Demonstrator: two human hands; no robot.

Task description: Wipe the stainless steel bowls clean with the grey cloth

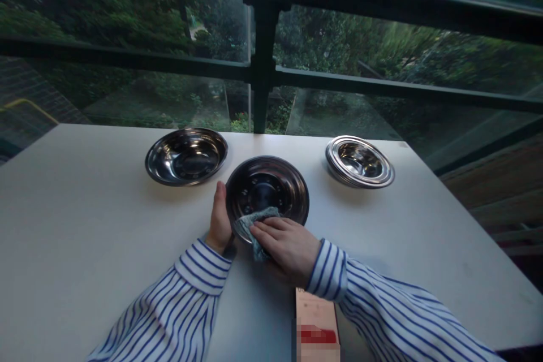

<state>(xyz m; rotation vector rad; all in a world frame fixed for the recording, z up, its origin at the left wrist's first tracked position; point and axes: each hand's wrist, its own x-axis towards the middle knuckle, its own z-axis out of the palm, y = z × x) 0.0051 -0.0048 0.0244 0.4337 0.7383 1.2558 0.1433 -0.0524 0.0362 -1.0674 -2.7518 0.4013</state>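
A shiny metal bowl [265, 181] is tilted up in front of me, its inside facing me. My left hand [219, 219] grips its left side, thumb up along the rim and the other fingers hidden behind the bowl. A grey-green cloth [257, 223] lies over the bowl's near rim. My right hand [288, 246] presses that cloth against the rim, fingers closed on it and thumb out of sight.
Another metal bowl [186, 157] sits at the back left of the white table [106, 249]. Several nested metal bowls [360, 162] stand at the back right. A phone [316, 317] lies near the front, below my right wrist. Green-framed windows [263, 68] rise behind the table.
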